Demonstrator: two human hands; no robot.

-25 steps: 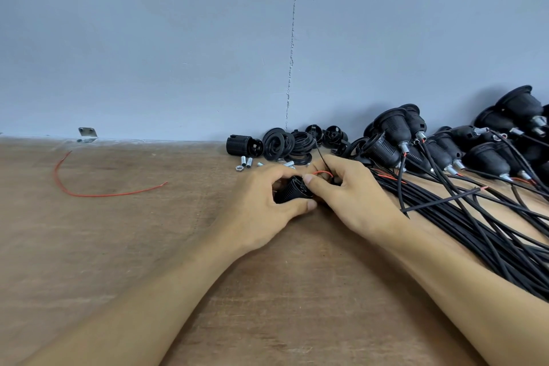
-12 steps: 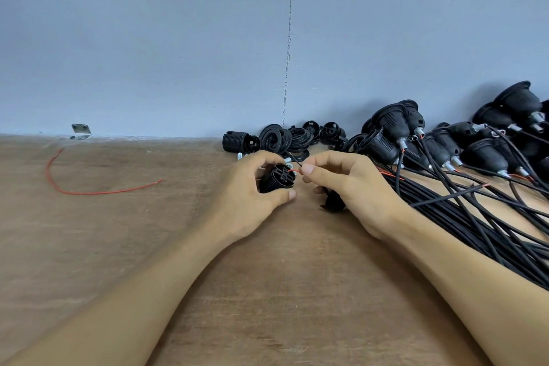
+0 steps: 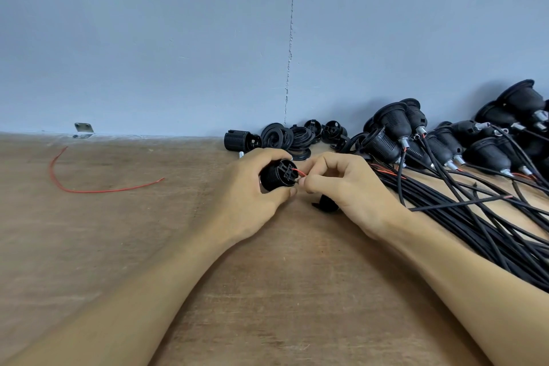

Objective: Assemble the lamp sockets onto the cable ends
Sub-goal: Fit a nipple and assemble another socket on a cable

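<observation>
At the far left a loose red strand (image 3: 89,188) is seen lying on the table (image 3: 118,246), unmoved over the last second. Towards the middle, the socket (image 3: 277,178) has been raised clear of the wood by the left hand (image 3: 249,199), whereas a second ago it was kept low on the tabletop under both hands. Its terminal end has been turned towards the right hand (image 3: 350,190). The red wire (image 3: 298,173) is now led straight into that end, so the wiring step is judged to be under way rather than finished. Whether the tip is already seated in a terminal cannot be told, the contact being too small. The left hand's fingers (image 3: 263,155) are curled closely round the socket's ribbed body, thumb below and the rest over the top. The right hand's thumb and forefinger are closed to a fine pinch on the red wire just beside the socket, and its other fingers are folded in with nothing seen in them. A small black piece (image 3: 325,204) is left on the table under that hand. Farther right, the finished sockets (image 3: 392,134) are stacked against the wall above the cable bundle (image 3: 475,217).
</observation>
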